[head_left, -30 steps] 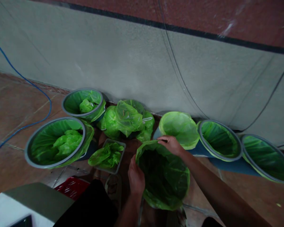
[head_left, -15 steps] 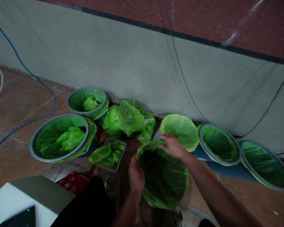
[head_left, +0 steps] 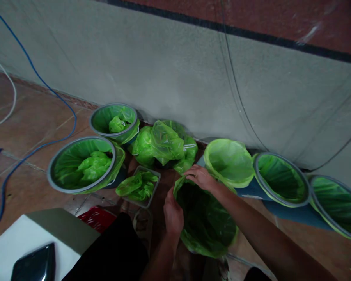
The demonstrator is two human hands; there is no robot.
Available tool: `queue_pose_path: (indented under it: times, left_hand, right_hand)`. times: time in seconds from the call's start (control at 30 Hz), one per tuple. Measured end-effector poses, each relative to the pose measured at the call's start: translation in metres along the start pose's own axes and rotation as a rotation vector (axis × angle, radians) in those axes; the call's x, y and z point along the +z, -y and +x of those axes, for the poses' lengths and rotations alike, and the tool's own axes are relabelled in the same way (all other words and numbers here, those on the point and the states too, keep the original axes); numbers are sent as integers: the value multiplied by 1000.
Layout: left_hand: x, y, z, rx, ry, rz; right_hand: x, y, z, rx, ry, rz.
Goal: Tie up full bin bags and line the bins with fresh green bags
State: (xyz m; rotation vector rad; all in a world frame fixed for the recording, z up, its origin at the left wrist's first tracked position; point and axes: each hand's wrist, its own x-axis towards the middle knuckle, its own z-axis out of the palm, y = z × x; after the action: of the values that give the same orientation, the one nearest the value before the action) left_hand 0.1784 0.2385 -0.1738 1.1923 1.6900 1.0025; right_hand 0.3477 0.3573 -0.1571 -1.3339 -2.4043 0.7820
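In front of my legs stands a trash bin lined with a green plastic bag [head_left: 212, 230], the bag folded over its rim. My left hand [head_left: 173, 212] is closed on the bag's edge at the left side of the rim. At the top of the same rim my right hand [head_left: 200, 176] grips the bag's edge, fingers curled over it. The bin's inside is dark and its body is mostly hidden. Just behind my right hand is another lined bin [head_left: 229, 162] without a grey ring.
Two grey-ringed bins [head_left: 82, 166] with bags stand left, two more [head_left: 282, 179] right. Between them lie bunched green bags [head_left: 166, 144] and a clear tray [head_left: 152, 193] of bags. A phone [head_left: 35, 263] rests on a white box [head_left: 8, 244]. A blue cable [head_left: 32, 150] crosses the floor.
The view has shifted a little, so everything sits farther right. My right hand has moved slightly left along the rim, closer to my left hand.
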Motion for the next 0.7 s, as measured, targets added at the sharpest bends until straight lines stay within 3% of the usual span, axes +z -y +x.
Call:
queue_pose_path:
  times: [0.23, 0.3, 0.4, 0.47, 0.53, 0.6, 0.7]
  left_hand:
    - [0, -1, 1, -2, -9, 76]
    - [-1, -1, 1, 14, -1, 68]
    - [-1, -1, 1, 25, 7, 71]
    - [-1, -1, 2, 13, 5, 99]
    - [-1, -1, 2, 8, 8, 124]
    - [-1, -1, 2, 11, 16, 136]
    - [-3, -2, 2, 0, 43, 155]
  right_hand:
    - [2, 6, 2, 148, 3, -168]
    - [-1, 15, -11, 169, -70, -215]
    - [-7, 26, -53, 269, -362, -189]
    - [-10, 26, -91, 478, -610, -141]
    - [-12, 19, -128, 789, -807, -68]
    - [-11, 8, -156, 1007, -845, 69]
    - [-5, -5, -174, 1037, -789, 264]
